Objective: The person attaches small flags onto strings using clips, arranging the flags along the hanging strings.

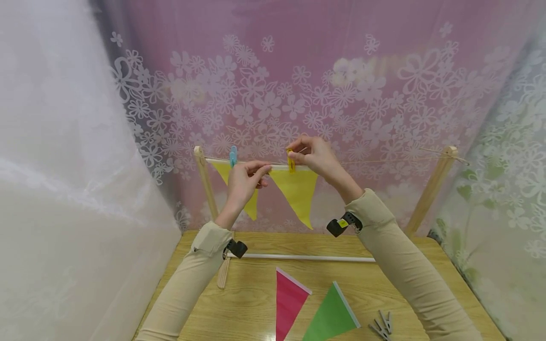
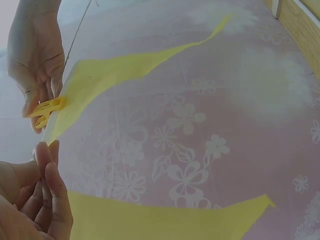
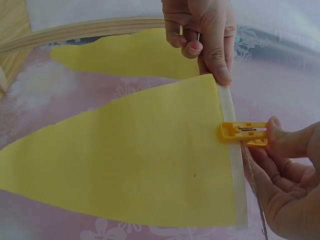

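A string runs between two wooden posts. On it hang two yellow pennant flags: the left one under a blue peg, the right one under a yellow peg. My left hand pinches the top left corner of the right flag at its white band. Thumb and fingers of my right hand pinch the yellow peg, which sits over the flag's band and the string.
On the wooden table lie a red flag, a green flag and a few grey pegs. A white rod joins the frame's base. Floral curtains hang close behind and at both sides.
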Motion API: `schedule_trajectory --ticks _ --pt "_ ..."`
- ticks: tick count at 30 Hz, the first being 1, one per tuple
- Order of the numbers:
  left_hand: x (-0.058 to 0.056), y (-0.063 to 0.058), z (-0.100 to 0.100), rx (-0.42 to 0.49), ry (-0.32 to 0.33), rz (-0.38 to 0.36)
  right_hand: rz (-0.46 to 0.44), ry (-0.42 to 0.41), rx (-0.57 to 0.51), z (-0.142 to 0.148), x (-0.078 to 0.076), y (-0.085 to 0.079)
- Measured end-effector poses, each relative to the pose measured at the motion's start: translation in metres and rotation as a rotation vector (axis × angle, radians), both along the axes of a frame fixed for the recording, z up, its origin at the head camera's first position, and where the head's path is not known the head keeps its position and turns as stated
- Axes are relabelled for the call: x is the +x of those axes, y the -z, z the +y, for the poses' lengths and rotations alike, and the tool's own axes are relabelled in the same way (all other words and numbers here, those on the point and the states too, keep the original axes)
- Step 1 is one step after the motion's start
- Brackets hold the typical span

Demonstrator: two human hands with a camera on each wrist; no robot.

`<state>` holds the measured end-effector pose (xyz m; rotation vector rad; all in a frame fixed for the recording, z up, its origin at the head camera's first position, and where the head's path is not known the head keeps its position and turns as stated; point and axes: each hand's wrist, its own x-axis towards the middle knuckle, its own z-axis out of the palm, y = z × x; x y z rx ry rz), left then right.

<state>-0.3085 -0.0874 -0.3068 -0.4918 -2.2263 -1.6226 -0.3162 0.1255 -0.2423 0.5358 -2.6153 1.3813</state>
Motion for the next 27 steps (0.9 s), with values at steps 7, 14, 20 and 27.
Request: schedule_trajectory --ticks 7,14,20,27 --pt "0.0029 0.0003 -0.0021 0.009 0.014 -0.002 -0.008 0.010 0.008 -0.0019 0.0057 -0.0009" --pt "0.0061 -0.0004 -0.0037 0.002 0.026 -0.005 -0.020 0.007 0.020 -0.0027 0.0092 -0.0009" --pt "0.0054 0.0000 -0.0040 0.002 0.029 -0.007 -0.018 -0.010 0.034 -0.0007 0.0081 -0.0006" --pt "0.0054 0.0022 -0.0045 0.008 0.018 -0.020 0.005 -0.046 0.067 0.0025 0.0068 -0.0003"
